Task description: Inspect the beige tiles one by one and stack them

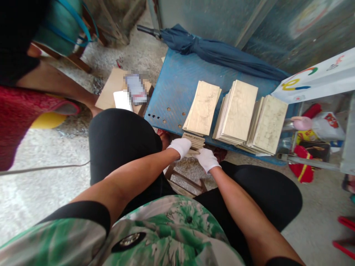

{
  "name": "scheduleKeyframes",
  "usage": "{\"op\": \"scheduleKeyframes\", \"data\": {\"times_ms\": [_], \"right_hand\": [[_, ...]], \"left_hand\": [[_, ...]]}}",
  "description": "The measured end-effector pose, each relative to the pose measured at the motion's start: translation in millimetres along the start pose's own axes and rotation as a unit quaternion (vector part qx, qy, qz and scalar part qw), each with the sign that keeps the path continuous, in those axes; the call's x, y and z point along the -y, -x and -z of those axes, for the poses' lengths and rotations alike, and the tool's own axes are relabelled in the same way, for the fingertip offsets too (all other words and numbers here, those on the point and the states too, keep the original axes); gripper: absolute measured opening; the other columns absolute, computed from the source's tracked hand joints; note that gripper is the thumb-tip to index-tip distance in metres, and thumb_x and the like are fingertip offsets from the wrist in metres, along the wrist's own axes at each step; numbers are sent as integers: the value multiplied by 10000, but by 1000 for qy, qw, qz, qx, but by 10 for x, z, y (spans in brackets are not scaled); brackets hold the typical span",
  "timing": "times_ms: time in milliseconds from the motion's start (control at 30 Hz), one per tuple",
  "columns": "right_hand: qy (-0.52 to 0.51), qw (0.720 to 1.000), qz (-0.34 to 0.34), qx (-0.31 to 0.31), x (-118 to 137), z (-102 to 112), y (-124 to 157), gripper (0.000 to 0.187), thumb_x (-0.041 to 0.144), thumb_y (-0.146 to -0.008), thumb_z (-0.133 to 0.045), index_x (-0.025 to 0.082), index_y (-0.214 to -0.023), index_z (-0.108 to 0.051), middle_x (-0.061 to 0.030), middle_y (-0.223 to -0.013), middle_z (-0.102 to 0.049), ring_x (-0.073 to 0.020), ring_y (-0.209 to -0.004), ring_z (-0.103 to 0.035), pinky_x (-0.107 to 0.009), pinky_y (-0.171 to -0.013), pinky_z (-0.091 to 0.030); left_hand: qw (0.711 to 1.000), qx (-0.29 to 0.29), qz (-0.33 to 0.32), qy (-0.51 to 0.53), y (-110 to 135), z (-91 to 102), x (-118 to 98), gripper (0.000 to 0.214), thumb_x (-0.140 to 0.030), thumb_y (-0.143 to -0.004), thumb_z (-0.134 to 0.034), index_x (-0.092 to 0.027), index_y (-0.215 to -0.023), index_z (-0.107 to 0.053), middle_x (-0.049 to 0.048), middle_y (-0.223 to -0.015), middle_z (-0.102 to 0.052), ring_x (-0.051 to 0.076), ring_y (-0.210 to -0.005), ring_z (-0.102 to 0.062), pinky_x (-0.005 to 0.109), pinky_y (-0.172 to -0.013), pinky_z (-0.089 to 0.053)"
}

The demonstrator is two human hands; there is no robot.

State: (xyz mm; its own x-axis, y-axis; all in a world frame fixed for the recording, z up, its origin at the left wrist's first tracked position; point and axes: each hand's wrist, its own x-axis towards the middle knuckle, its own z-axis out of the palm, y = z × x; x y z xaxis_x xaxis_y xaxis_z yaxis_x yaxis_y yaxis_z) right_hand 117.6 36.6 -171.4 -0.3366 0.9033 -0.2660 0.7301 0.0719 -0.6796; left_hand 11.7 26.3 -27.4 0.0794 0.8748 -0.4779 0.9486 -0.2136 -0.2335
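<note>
Both my hands wear white gloves and are close together at the near edge of a blue table (pixel 163 83). My left hand (pixel 181 147) and my right hand (pixel 206 159) are closed on the two ends of a thin wooden board (pixel 192 152), seen nearly edge-on. Just beyond it, a small pile of thin boards (pixel 195 139) shows its edges. Three larger stacks of pale wooden boards lie on the table: a low left stack (pixel 202 107), a taller middle stack (pixel 239 111) and a right stack (pixel 269 125). My fingertips are partly hidden.
A folded navy umbrella (pixel 216 53) lies along the table's back edge. At left, a cardboard box (pixel 108 87) bears a blurred phone-like object (pixel 136 88). A wooden stool frame (pixel 185 181) stands between my knees. Another person's leg (pixel 61 83) is at left; bags (pixel 327 125) lie right.
</note>
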Motion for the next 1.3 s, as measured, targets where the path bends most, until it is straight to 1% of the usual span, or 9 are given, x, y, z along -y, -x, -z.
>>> {"op": "scheduleKeyframes", "data": {"times_ms": [200, 267, 433, 700, 900, 1033, 1100, 1167, 1300], "right_hand": [[5, 1000, 4, 6, -18, -5, -6, 340, 401, -864, -564, 212, -1113, -699, -133, -1062, -693, -248, -1026, -637, -295, -864, -454], [6, 1000, 4, 5, -31, -11, -5, 335, 395, -873, -556, 207, -1111, -697, -135, -1062, -692, -245, -1024, -638, -291, -862, -455], [7, 1000, 13, 1, -52, -22, 15, 316, 341, -871, -564, 201, -1125, -692, -112, -1072, -694, -224, -1036, -635, -263, -882, -447], [1, 999, 45, -5, -111, -32, 25, 311, 230, -858, -558, 214, -1137, -695, -94, -1109, -691, -215, -1069, -623, -255, -936, -425], [-3, 999, 36, -14, -50, 0, 50, 292, 259, -871, -562, 203, -1124, -697, -90, -1107, -692, -208, -1058, -622, -246, -927, -422], [-10, 999, 29, -30, 44, 89, 152, 286, 318, -891, -542, 202, -1098, -702, -89, -1117, -688, -210, -1053, -621, -259, -924, -425], [-33, 997, 29, -56, 75, 174, 229, 286, 364, -909, -512, 219, -1046, -717, -75, -1088, -698, -215, -1040, -628, -271, -920, -430], [-79, 990, 17, -112, 95, 270, 304, 298, 407, -915, -496, 235, -996, -725, -61, -1051, -709, -214, -1023, -636, -274, -919, -437], [-183, 954, -38, -234, 137, 399, 349, 330, 435, -906, -491, 225, -1054, -698, -67, -1071, -704, -207, -1033, -636, -280, -938, -450]], "left_hand": [[999, -27, -3, 25, -161, -91, 91, 340, -129, -849, -484, -69, -1125, -674, 227, -1026, -697, 299, -980, -681, 368, -853, -535], [998, -51, -11, 33, -235, -114, 115, 335, -134, -828, -503, -79, -1101, -689, 205, -980, -710, 280, -951, -689, 337, -860, -528], [991, -108, -38, 62, -281, -32, 137, 306, -157, -777, -526, -114, -1003, -728, 169, -934, -725, 263, -914, -693, 311, -833, -530], [976, -172, 32, 131, -158, 288, 288, 238, -197, -754, -546, -150, -894, -732, 138, -902, -726, 275, -899, -685, 346, -817, -525], [955, -227, 68, 180, -213, 223, 329, 247, -263, -762, -583, -176, -970, -685, 108, -991, -704, 250, -948, -668, 314, -848, -519], [939, -247, 94, 222, -261, 172, 343, 301, -301, -781, -570, -205, -1057, -642, 102, -1085, -673, 247, -984, -653, 335, -869, -516], [932, -267, 94, 225, -268, 180, 344, 317, -288, -794, -547, -210, -1091, -624, 104, -1120, -660, 251, -1012, -644, 341, -883, -511], [925, -293, 86, 224, -270, 191, 337, 339, -261, -798, -535, -207, -1125, -606, 107, -1155, -650, 253, -1057, -629, 339, -915, -499], [923, -298, 69, 232, -290, 171, 305, 358, -221, -811, -520, -207, -1163, -587, 97, -1171, -657, 241, -1104, -616, 314, -956, -479]]}}
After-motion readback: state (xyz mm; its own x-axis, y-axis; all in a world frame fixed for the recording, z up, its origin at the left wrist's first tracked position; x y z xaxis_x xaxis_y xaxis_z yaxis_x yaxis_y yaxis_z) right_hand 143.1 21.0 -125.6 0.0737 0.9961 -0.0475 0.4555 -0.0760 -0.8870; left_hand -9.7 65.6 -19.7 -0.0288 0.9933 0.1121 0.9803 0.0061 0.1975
